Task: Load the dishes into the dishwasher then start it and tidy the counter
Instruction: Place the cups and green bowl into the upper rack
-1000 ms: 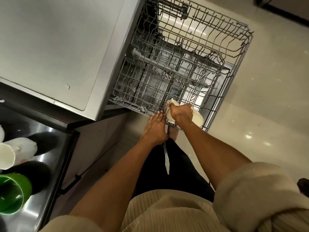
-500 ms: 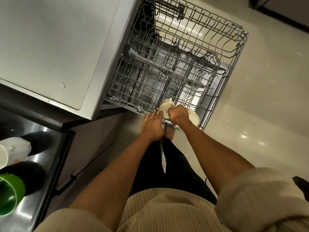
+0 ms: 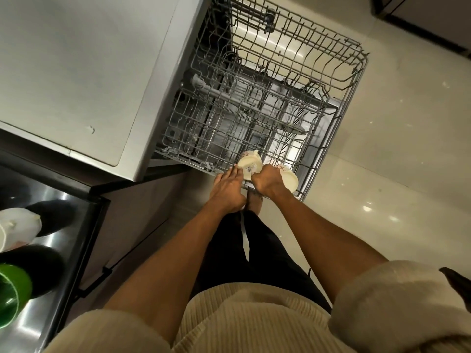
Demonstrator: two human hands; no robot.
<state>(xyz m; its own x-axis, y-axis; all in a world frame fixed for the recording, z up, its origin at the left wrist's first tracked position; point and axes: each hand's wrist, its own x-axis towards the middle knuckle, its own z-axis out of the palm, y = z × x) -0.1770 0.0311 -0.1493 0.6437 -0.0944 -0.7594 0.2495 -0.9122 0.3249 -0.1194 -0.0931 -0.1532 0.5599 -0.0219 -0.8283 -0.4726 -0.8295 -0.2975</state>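
Observation:
The dishwasher's grey wire rack (image 3: 339, 103) is pulled out over the floor. At its near edge stand two cream bowls. My right hand (image 3: 267, 183) grips the rim of the left bowl (image 3: 251, 164), which shows a barcode sticker. The second cream bowl (image 3: 289, 178) sits just right of that hand, tilted in the rack. My left hand (image 3: 228, 191) lies flat with fingers extended, its fingertips touching the left bowl's side.
The grey dishwasher top (image 3: 76, 72) fills the upper left. A steel sink (image 3: 53, 250) at lower left holds a white cup (image 3: 17, 228) and a green cup (image 3: 12, 291). Pale tiled floor (image 3: 407, 161) lies to the right of the rack.
My left hand has slid up from the rack's edge until its fingertips meet the left bowl. The right hand stays on the bowl; the view has shifted slightly.

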